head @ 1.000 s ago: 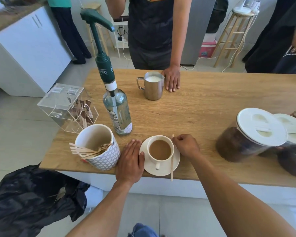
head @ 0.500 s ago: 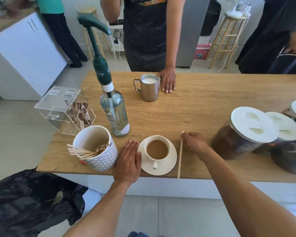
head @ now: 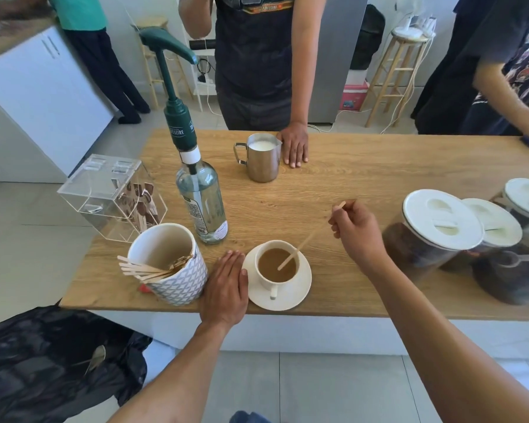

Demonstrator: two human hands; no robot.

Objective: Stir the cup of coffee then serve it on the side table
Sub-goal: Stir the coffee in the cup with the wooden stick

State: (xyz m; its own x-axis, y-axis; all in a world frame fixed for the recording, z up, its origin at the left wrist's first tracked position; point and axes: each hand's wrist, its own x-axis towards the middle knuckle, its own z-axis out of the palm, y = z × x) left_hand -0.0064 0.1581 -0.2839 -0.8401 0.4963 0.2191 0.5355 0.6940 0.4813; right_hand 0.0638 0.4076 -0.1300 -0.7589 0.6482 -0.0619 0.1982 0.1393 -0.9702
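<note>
A white cup of milky coffee (head: 276,264) stands on a white saucer (head: 300,288) near the front edge of the wooden table (head: 333,184). My right hand (head: 356,232) pinches the upper end of a thin wooden stir stick (head: 303,244), which slants down to the left with its lower tip in the coffee. My left hand (head: 226,288) lies flat on the table with straight fingers, its edge touching the saucer's left rim.
A patterned cup of several wooden sticks (head: 168,264) stands left of my left hand. Behind are a pump bottle (head: 200,193), a clear acrylic box (head: 113,193) and a steel milk jug (head: 262,157) beside another person's hand (head: 293,146). Lidded coffee jars (head: 434,233) crowd the right.
My right hand has lifted the stir stick off the table beside the saucer and put its tip into the coffee. My left hand has stayed beside the saucer.
</note>
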